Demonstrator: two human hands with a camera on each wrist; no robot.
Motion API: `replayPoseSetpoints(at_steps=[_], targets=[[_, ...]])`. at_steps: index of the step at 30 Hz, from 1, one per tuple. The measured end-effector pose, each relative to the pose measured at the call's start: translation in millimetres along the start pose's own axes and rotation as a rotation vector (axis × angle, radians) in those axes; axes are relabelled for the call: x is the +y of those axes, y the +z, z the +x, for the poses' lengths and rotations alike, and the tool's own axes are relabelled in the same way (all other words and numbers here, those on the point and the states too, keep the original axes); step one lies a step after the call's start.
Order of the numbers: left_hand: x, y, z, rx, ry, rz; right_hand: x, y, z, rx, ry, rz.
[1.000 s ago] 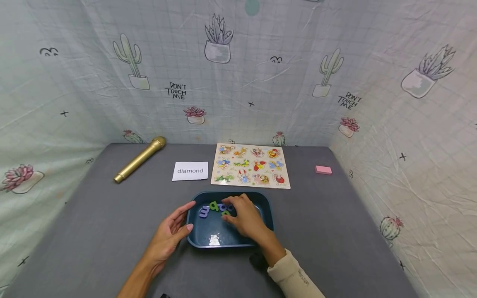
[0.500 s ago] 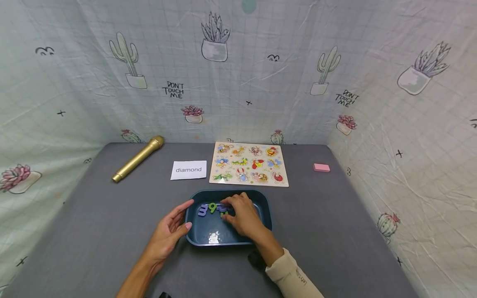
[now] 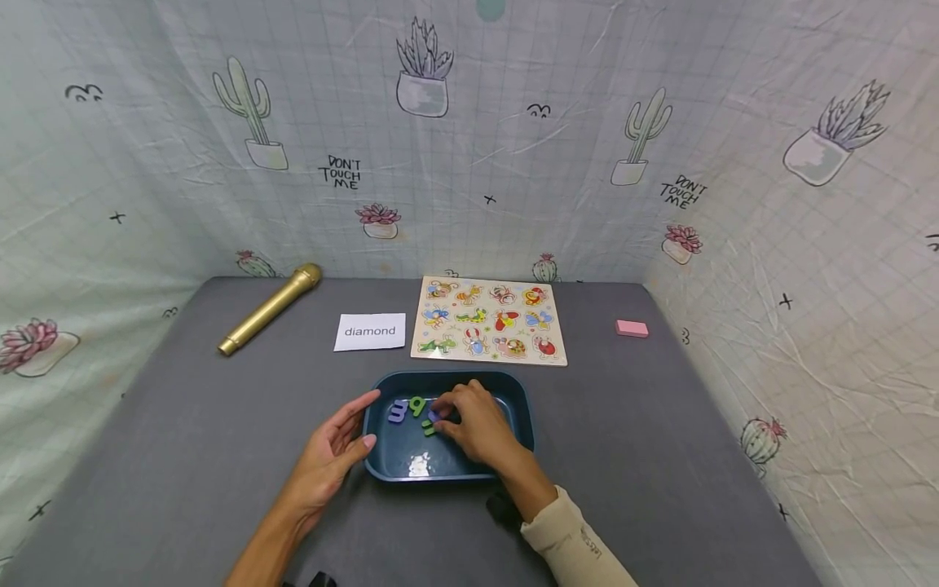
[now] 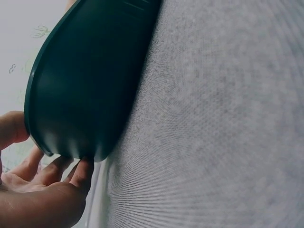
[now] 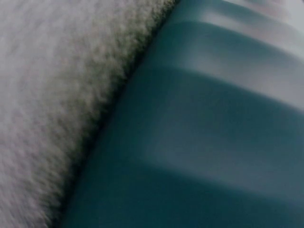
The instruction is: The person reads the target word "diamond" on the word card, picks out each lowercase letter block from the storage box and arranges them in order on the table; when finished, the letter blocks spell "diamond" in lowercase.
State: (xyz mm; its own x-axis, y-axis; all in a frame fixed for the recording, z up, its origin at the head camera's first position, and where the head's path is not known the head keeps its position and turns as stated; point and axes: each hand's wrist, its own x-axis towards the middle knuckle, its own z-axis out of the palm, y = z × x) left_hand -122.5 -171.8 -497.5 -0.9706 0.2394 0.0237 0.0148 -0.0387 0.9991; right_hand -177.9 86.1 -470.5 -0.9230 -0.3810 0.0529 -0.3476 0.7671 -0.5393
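A dark blue tray (image 3: pixel 411 470) stands on the grey table. My left hand (image 3: pixel 330 461) rests against its left end, thumb and fingertips touching the outside in the left wrist view. Inside the tray, my right hand (image 3: pixel 477 424) reaches over with curled fingers and holds a purple letter (image 3: pixel 434 416) between thumb and forefinger; its shape is partly hidden. Close by the thumb lies a green letter (image 3: pixel 429 428). To the left are a purple m-shaped letter (image 3: pixel 397 411) and another green letter (image 3: pixel 416 406). The right wrist view shows only the tray's outer wall (image 5: pixel 204 133) and the tabletop.
Behind the tray lie a white card (image 3: pixel 370 332) reading "diamond" and a wooden insect puzzle board (image 3: pixel 487 320). A gold microphone (image 3: pixel 269 310) is at the back left, a pink eraser (image 3: pixel 632 328) at the right. A printed curtain (image 3: pixel 469 147) surrounds the table.
My right fingers have shifted slightly left over the tray, and the green and purple letters beneath them have moved left and turned. My left hand stays against the tray's end.
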Motion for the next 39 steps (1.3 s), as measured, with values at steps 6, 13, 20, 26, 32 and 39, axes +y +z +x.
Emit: replayPoseSetpoints(at_steps=[6,13,20,26,32,39], targets=[[0.5,1.2,0.2,0.0,0.0,0.005,0.0,-0.2,0.0,0.002,-0.018,0.001],[0.2,0.2,0.5,0.006,0.0,0.013,1.7,2.2,1.4,-0.007,-0.013,-0.075],[-0.9,-0.5,-0.3,0.006,-0.001,0.02,1.9,2.4,1.5,-0.011,-0.043,-0.081],[-1.6,-1.1,-0.6,0.007,-0.003,0.025,1.7,2.8,1.4,-0.012,-0.003,-0.077],[-2.2,-1.4,-0.6,0.013,0.0,0.029,1.7,3.1,1.6,-0.028,0.049,-0.087],[-3.1,-1.3,0.2,0.011,-0.005,0.024,2.1,1.6,-1.6,-0.06,0.05,-0.064]])
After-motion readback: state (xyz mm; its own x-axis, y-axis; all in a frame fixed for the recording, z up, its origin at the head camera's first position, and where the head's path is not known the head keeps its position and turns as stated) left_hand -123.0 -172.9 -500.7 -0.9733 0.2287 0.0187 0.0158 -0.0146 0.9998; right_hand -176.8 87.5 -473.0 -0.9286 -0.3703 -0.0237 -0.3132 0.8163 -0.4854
